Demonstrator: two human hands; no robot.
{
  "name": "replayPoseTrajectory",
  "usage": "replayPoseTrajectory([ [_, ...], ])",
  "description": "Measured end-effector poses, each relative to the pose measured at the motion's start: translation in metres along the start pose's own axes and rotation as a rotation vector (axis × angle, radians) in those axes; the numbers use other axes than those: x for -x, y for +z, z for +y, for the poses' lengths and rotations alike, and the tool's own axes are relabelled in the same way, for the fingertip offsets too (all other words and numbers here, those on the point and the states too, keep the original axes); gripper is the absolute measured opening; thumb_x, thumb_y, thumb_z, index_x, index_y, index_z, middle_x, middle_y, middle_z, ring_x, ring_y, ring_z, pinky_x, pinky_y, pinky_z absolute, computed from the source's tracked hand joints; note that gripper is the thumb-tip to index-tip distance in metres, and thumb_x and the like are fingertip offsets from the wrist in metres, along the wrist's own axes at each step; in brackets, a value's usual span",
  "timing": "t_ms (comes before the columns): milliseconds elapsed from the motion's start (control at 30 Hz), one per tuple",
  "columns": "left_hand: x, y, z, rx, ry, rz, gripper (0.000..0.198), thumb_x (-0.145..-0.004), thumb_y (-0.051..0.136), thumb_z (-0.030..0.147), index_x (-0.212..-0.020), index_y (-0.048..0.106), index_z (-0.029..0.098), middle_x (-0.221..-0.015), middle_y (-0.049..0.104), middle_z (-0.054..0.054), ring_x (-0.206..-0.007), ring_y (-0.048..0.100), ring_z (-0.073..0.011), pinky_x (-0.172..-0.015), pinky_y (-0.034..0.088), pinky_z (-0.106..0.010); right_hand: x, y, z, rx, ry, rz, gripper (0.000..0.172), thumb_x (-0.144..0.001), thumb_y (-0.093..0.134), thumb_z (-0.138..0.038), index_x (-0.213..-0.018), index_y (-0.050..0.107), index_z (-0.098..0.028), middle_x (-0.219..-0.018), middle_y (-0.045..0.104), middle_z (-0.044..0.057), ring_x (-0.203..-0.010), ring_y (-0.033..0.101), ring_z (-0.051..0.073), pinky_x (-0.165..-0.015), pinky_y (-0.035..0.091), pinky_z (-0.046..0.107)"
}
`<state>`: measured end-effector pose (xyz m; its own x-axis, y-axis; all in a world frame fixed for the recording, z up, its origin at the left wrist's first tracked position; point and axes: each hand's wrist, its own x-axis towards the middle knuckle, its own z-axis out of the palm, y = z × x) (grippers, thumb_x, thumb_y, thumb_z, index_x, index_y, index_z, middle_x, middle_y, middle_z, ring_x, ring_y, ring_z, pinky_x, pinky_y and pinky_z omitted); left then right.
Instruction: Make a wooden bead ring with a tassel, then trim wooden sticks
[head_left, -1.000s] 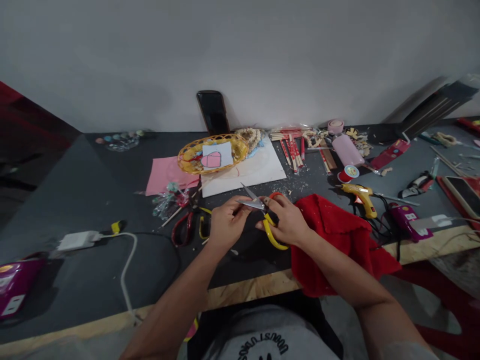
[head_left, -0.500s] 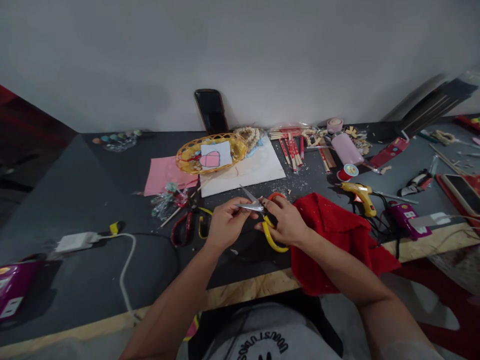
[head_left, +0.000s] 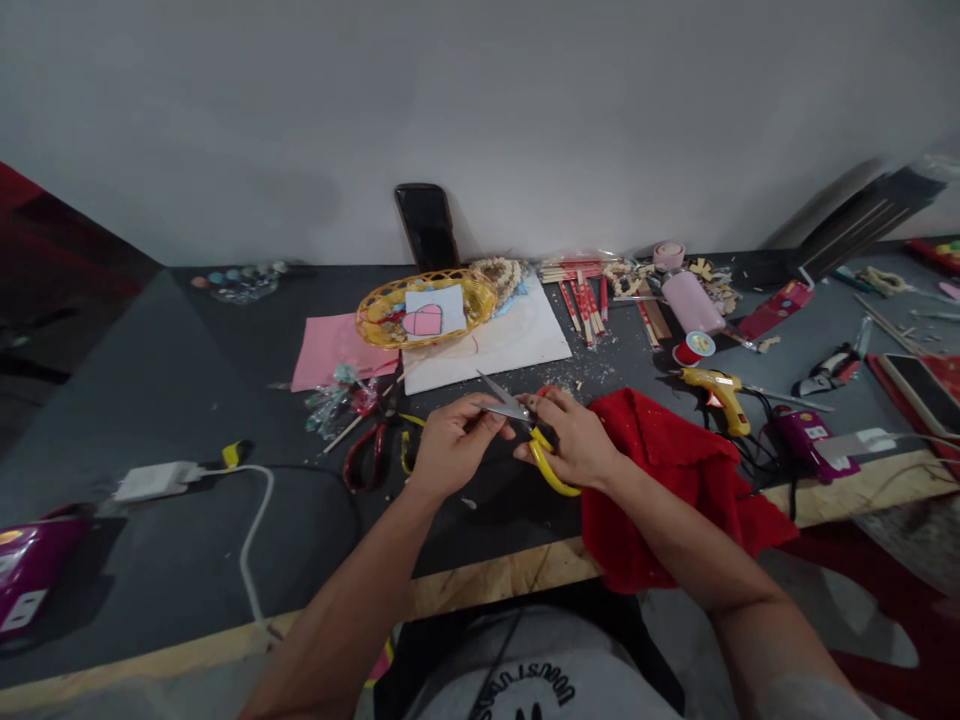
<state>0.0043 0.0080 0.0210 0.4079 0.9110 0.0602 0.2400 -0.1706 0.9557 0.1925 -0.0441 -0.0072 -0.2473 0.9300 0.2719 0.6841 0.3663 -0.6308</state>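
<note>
My right hand point(head_left: 574, 440) is closed round the yellow and red handles of a pair of scissors point(head_left: 525, 430) whose short steel blades point up and left. My left hand point(head_left: 454, 445) is pinched together right at the blades, holding something too small to make out. Both hands hover over the dark table point(head_left: 187, 380) near its wooden front edge. A red cloth point(head_left: 675, 470) lies just right of my right wrist.
A second pair of scissors point(head_left: 379, 455) lies left of my hands. Behind are a yellow basket point(head_left: 424, 305) with a pink heart paper, a white board point(head_left: 499, 345), pink paper point(head_left: 326, 350), red sticks point(head_left: 589, 300) and a phone point(head_left: 427, 225). A yellow glue gun point(head_left: 716, 390) sits right, a white plug and cable point(head_left: 161, 480) left.
The scissor blades have closed to a narrower gap and the hands sit slightly lower. Nothing else on the table has moved.
</note>
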Motion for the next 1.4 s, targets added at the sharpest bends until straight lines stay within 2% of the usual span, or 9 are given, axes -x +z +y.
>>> replayPoseTrajectory([
  [200, -0.006, -0.006, 0.002, 0.013, -0.069, 0.071, 0.024, -0.085, 0.059, 0.036, -0.093, 0.069, 0.016, -0.067, 0.07, -0.002, -0.047, 0.048, -0.0077, -0.046, 0.037, -0.019, -0.004, -0.008, 0.014, 0.004, 0.066, 0.14, 0.053, -0.087, 0.06, -0.053, -0.126, 0.056, -0.017, -0.111, 0.063, 0.013, -0.106, 0.059, 0.026, -0.092, 0.052, 0.042],
  [533, -0.015, -0.03, -0.009, -0.019, -0.068, 0.296, 0.033, -0.084, 0.059, 0.041, -0.104, 0.065, 0.016, -0.072, 0.069, -0.002, -0.047, 0.045, -0.0086, -0.047, 0.034, -0.021, -0.004, -0.011, 0.025, -0.008, 0.163, 0.322, 0.052, -0.087, 0.062, -0.046, -0.13, 0.053, -0.018, -0.102, 0.06, 0.01, -0.09, 0.06, 0.023, -0.078, 0.053, 0.037],
  [600, -0.017, -0.031, -0.012, -0.14, -0.083, 0.242, 0.032, -0.084, 0.057, 0.04, -0.106, 0.065, 0.017, -0.078, 0.072, -0.003, -0.052, 0.053, -0.0113, -0.051, 0.038, -0.022, -0.005, -0.009, 0.024, -0.004, 0.152, 0.294, 0.051, -0.086, 0.063, -0.046, -0.128, 0.054, -0.018, -0.105, 0.061, 0.011, -0.09, 0.06, 0.023, -0.08, 0.053, 0.037],
  [700, -0.023, -0.026, -0.017, -0.577, -0.124, 0.118, 0.026, -0.086, 0.055, 0.036, -0.102, 0.07, 0.022, -0.097, 0.075, -0.006, -0.081, 0.067, -0.021, -0.067, 0.046, -0.028, -0.006, -0.005, 0.022, 0.012, 0.121, 0.251, 0.049, -0.086, 0.064, -0.046, -0.125, 0.056, -0.017, -0.109, 0.063, 0.013, -0.094, 0.059, 0.024, -0.085, 0.053, 0.039],
  [767, -0.032, -0.021, -0.019, -0.863, -0.177, 0.058, 0.026, -0.089, 0.051, 0.035, -0.102, 0.071, 0.025, -0.107, 0.075, -0.007, -0.096, 0.067, -0.0251, -0.073, 0.046, -0.03, -0.006, -0.003, 0.023, 0.016, 0.123, 0.244, 0.049, -0.087, 0.063, -0.046, -0.126, 0.057, -0.017, -0.108, 0.064, 0.013, -0.096, 0.059, 0.025, -0.087, 0.052, 0.04],
  [867, -0.049, -0.017, -0.026, -1.083, -0.22, -0.042, 0.028, -0.093, 0.044, 0.034, -0.104, 0.07, 0.028, -0.112, 0.072, -0.005, -0.101, 0.066, -0.0235, -0.074, 0.045, -0.029, -0.007, 0.0, 0.025, 0.004, 0.131, 0.246, 0.05, -0.087, 0.063, -0.047, -0.126, 0.057, -0.017, -0.106, 0.064, 0.012, -0.096, 0.06, 0.024, -0.088, 0.053, 0.039],
  [1000, -0.066, -0.015, -0.038, -1.189, -0.248, -0.128, 0.03, -0.093, 0.044, 0.039, -0.105, 0.069, 0.027, -0.114, 0.07, -0.007, -0.1, 0.066, -0.0238, -0.074, 0.045, -0.029, -0.007, 0.004, 0.029, -0.022, 0.101, 0.242, 0.05, -0.086, 0.065, -0.048, -0.125, 0.058, -0.018, -0.106, 0.064, 0.012, -0.098, 0.06, 0.024, -0.086, 0.054, 0.039],
  [1200, -0.069, -0.012, -0.038, -1.201, -0.235, -0.199, 0.033, -0.095, 0.041, 0.041, -0.109, 0.068, 0.027, -0.118, 0.067, -0.008, -0.1, 0.066, -0.0247, -0.074, 0.045, -0.029, -0.007, 0.004, 0.032, -0.046, 0.094, 0.242, 0.048, -0.085, 0.066, -0.047, -0.121, 0.059, -0.017, -0.108, 0.065, 0.013, -0.093, 0.06, 0.023, -0.084, 0.054, 0.038],
  [1400, -0.059, 0.001, -0.036, -1.062, -0.113, -0.255, 0.023, -0.089, 0.05, 0.029, -0.091, 0.072, 0.021, -0.095, 0.073, -0.008, -0.09, 0.067, -0.0224, -0.073, 0.045, -0.027, -0.008, 0.004, 0.033, -0.043, 0.079, 0.248, 0.047, -0.086, 0.065, -0.046, -0.122, 0.058, -0.017, -0.112, 0.065, 0.013, -0.095, 0.06, 0.023, -0.086, 0.054, 0.037],
])
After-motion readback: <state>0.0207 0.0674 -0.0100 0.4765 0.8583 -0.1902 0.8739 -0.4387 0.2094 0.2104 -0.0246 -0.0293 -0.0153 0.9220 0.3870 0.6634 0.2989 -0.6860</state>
